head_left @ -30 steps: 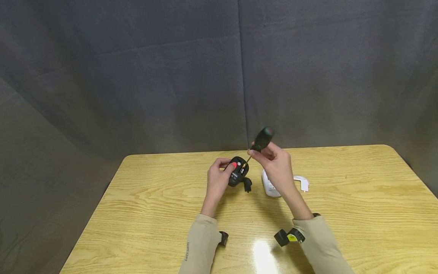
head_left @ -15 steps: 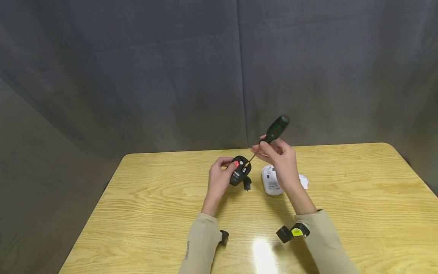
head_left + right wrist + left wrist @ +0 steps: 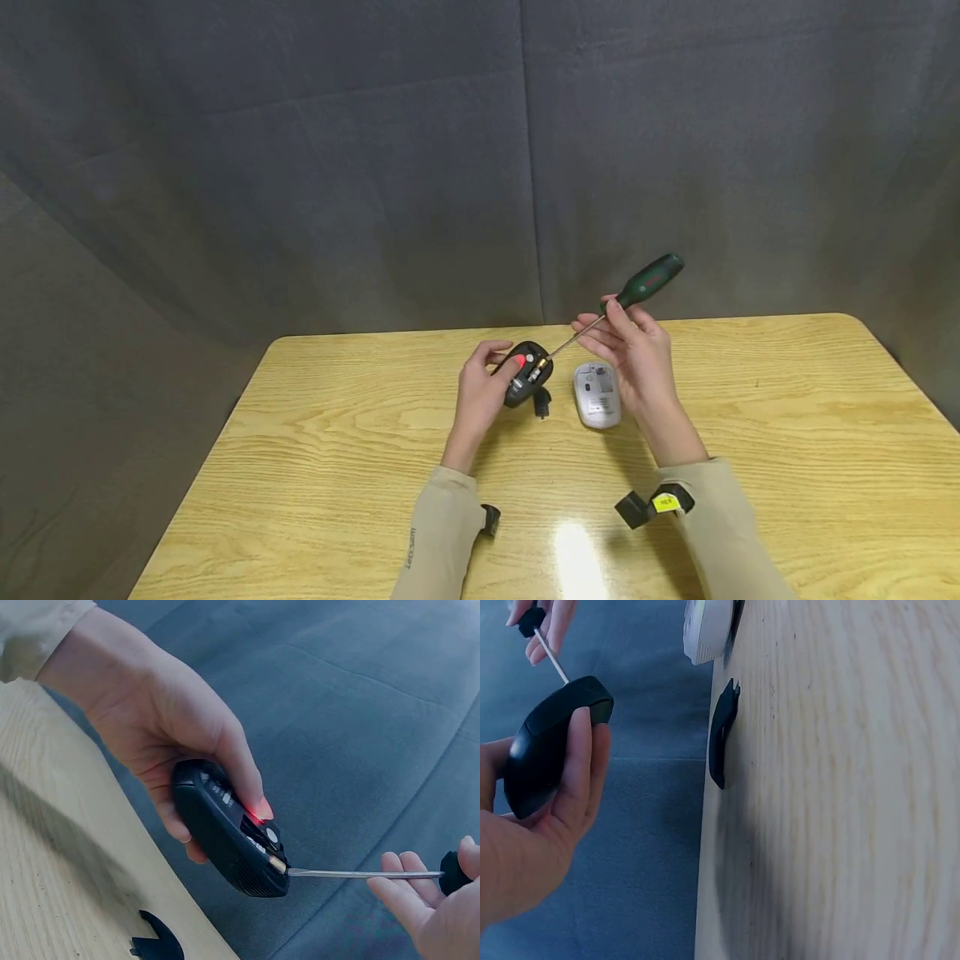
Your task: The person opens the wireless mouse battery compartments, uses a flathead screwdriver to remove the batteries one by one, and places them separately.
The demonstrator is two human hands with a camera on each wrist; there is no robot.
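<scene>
My left hand [image 3: 480, 392] grips a black computer mouse [image 3: 525, 375] [image 3: 547, 746] [image 3: 229, 840] above the table, its underside turned up, a red light glowing under my thumb. My right hand [image 3: 633, 346] pinches a green-handled screwdriver [image 3: 645, 282] where the handle meets the shaft [image 3: 360, 874]. The shaft slants down to the left and its tip sits in the open battery bay, against a brass-coloured contact. A black battery cover [image 3: 542, 404] [image 3: 721, 735] [image 3: 159, 946] lies on the table just below the mouse.
A white mouse [image 3: 597, 393] [image 3: 709, 630] lies underside up on the wooden table [image 3: 337, 467], right of the black one. Grey fabric hangs behind the table and along its left side. Black wrist cameras sit on both beige sleeves.
My right hand has slid up and right along the screwdriver, from beside the mouse to the handle's base, baring the shaft. The white mouse is uncovered. My left hand has kept still.
</scene>
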